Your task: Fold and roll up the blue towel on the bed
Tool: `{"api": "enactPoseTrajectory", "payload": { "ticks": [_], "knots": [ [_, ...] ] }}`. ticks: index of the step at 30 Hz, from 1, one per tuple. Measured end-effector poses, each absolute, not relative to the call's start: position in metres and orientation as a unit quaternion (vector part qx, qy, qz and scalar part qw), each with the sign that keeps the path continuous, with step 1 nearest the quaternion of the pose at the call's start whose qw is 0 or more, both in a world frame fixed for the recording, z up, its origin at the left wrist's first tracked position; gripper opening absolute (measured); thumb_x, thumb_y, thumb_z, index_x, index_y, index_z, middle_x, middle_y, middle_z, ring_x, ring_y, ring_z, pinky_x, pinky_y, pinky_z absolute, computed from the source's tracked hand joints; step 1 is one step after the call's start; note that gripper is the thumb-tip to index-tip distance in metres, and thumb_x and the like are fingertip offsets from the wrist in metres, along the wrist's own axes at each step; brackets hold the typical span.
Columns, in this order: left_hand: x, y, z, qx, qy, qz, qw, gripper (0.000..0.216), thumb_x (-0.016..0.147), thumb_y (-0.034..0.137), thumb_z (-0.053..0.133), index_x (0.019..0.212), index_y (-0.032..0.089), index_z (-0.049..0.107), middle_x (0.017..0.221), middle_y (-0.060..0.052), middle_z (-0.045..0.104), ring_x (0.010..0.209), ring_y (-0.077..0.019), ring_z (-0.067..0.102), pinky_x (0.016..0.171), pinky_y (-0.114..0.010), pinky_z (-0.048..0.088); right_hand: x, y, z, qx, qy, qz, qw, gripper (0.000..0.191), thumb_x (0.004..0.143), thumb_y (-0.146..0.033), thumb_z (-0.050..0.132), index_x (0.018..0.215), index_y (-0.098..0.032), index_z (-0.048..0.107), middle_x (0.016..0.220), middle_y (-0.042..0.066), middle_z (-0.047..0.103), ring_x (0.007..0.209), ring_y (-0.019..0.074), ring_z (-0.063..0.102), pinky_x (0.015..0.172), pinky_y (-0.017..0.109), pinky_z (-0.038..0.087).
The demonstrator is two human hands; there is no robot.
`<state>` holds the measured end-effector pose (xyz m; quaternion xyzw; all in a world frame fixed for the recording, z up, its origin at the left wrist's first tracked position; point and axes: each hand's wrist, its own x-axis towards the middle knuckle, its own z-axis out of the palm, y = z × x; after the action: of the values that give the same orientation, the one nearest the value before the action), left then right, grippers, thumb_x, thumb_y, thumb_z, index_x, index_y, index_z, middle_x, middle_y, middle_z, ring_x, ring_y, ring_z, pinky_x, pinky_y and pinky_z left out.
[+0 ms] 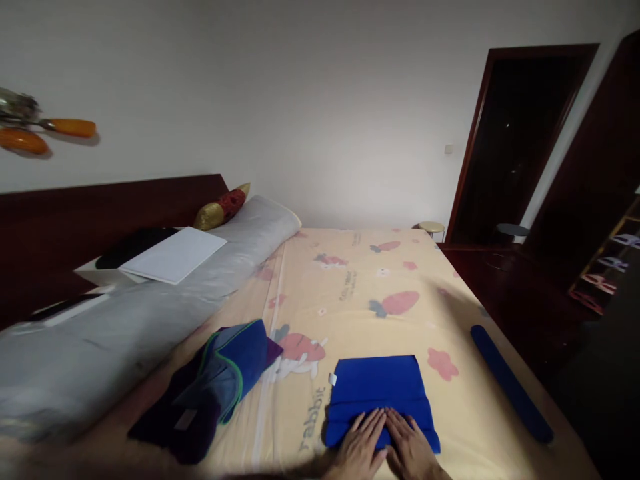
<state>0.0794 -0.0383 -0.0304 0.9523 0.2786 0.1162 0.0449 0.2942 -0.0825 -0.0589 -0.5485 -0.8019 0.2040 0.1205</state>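
Note:
A bright blue cloth (377, 380) lies on the bed, its near part folded or rolled over into a thicker band, with a small white tag at its left edge. Both hands press on that near band. My left hand (361, 443) rests flat with fingers stretched out toward the middle of the cloth. Beside it, my right hand (407, 440) also lies flat, its fingertips almost meeting those of the left. To the left sits a crumpled pile of dark and blue cloths (220, 380), one with green edging. A dark blue rolled cloth (510, 383) lies near the bed's right edge.
The bed sheet (350, 333) is printed with carrots and rabbits. A long grey pillow (165, 320) runs along the headboard (100, 207), with a white flat box (175, 255) on it. Past the bed are a beige stool (431, 227), a dark stool (513, 230) and a shoe rack (607, 267).

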Motion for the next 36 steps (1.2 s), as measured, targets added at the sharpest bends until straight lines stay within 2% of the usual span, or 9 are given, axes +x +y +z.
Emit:
{"api": "enactPoseTrajectory", "payload": {
  "ticks": [8, 11, 14, 17, 19, 23, 26, 32, 36],
  "knots": [
    [-0.002, -0.021, -0.039, 0.928, 0.368, 0.063, 0.000, 0.077, 0.090, 0.042, 0.047, 0.149, 0.027, 0.000, 0.156, -0.001, 0.019, 0.140, -0.0225, 0.030, 0.114, -0.039, 0.029, 0.372, -0.096, -0.091, -0.571, -0.805, 0.113, 0.113, 0.075, 0.089, -0.052, 0.042, 0.149, -0.018, 0.011, 0.154, 0.010, 0.017, 0.141, 0.0310, 0.024, 0.112, 0.052, 0.028],
    [-0.011, -0.021, -0.047, 0.923, 0.382, 0.052, -0.017, 0.077, 0.089, 0.038, 0.049, 0.150, 0.028, 0.003, 0.155, -0.003, 0.023, 0.139, -0.0257, 0.031, 0.114, -0.043, 0.031, 0.376, -0.098, -0.100, -0.580, -0.805, 0.050, 0.113, 0.073, 0.087, -0.050, 0.048, 0.147, -0.016, 0.024, 0.151, 0.013, 0.027, 0.136, 0.0339, 0.034, 0.107, 0.052, 0.033],
    [-0.006, -0.023, -0.060, 0.929, 0.368, 0.040, -0.016, 0.078, 0.085, 0.021, 0.049, 0.149, 0.030, 0.006, 0.154, -0.002, 0.026, 0.139, -0.0246, 0.032, 0.113, -0.042, 0.033, 0.370, -0.098, -0.098, -0.555, -0.823, -0.031, 0.120, 0.061, 0.086, -0.039, 0.051, 0.142, -0.019, 0.038, 0.145, 0.012, 0.042, 0.127, 0.0311, 0.048, 0.100, 0.046, 0.039],
    [-0.003, -0.024, -0.072, 0.935, 0.353, 0.012, 0.001, 0.082, 0.076, 0.006, 0.045, 0.149, 0.032, 0.017, 0.151, 0.000, 0.035, 0.136, -0.0227, 0.037, 0.111, -0.040, 0.036, 0.365, -0.100, -0.091, -0.489, -0.853, -0.116, 0.139, 0.048, 0.086, -0.027, 0.051, 0.133, -0.025, 0.048, 0.127, 0.005, 0.063, 0.109, 0.0240, 0.061, 0.093, 0.037, 0.041],
    [-0.004, -0.022, -0.078, 0.934, 0.356, -0.002, 0.014, 0.076, 0.075, 0.005, 0.043, 0.145, 0.033, 0.030, 0.146, 0.000, 0.045, 0.132, -0.0227, 0.043, 0.109, -0.039, 0.040, 0.364, -0.101, -0.086, -0.465, -0.860, -0.145, 0.150, 0.040, 0.083, -0.022, 0.054, 0.123, -0.025, 0.054, 0.109, 0.002, 0.071, 0.096, 0.0221, 0.064, 0.089, 0.034, 0.042],
    [0.001, -0.016, -0.076, 0.914, 0.402, 0.015, 0.045, 0.064, 0.077, 0.007, 0.042, 0.135, 0.035, 0.048, 0.138, 0.002, 0.055, 0.126, -0.0212, 0.051, 0.106, -0.034, 0.042, 0.355, -0.096, -0.083, -0.513, -0.837, -0.084, 0.169, 0.023, 0.075, -0.017, 0.057, 0.097, -0.025, 0.061, 0.086, 0.000, 0.070, 0.080, 0.0200, 0.063, 0.081, 0.031, 0.043],
    [0.018, -0.011, -0.061, 0.882, 0.464, 0.020, 0.077, 0.060, 0.074, 0.009, 0.046, 0.129, 0.033, 0.054, 0.136, 0.000, 0.057, 0.127, -0.0234, 0.049, 0.110, -0.038, 0.038, 0.345, -0.085, -0.083, -0.603, -0.780, -0.003, 0.166, 0.017, 0.070, -0.020, 0.057, 0.085, -0.024, 0.062, 0.085, 0.002, 0.068, 0.082, 0.0221, 0.062, 0.079, 0.033, 0.042],
    [0.043, -0.003, -0.033, 0.833, 0.543, -0.031, 0.105, 0.045, 0.074, 0.014, 0.048, 0.114, 0.026, 0.064, 0.114, -0.008, 0.068, 0.113, -0.0292, 0.058, 0.100, -0.050, 0.041, 0.340, -0.061, -0.084, -0.663, -0.735, 0.037, 0.139, 0.037, 0.061, -0.019, 0.055, 0.096, -0.025, 0.068, 0.094, 0.006, 0.073, 0.089, 0.0262, 0.065, 0.084, 0.038, 0.045],
    [0.060, -0.002, -0.051, 0.838, 0.534, -0.022, 0.112, 0.060, 0.075, 0.007, 0.040, 0.132, 0.024, 0.052, 0.140, -0.008, 0.053, 0.131, -0.0269, 0.044, 0.111, -0.048, 0.032, 0.325, -0.051, -0.092, -0.653, -0.739, 0.027, 0.166, 0.050, 0.056, -0.028, 0.067, 0.106, -0.022, 0.068, 0.109, 0.011, 0.070, 0.103, 0.0336, 0.063, 0.090, 0.043, 0.047]
  ]
}}
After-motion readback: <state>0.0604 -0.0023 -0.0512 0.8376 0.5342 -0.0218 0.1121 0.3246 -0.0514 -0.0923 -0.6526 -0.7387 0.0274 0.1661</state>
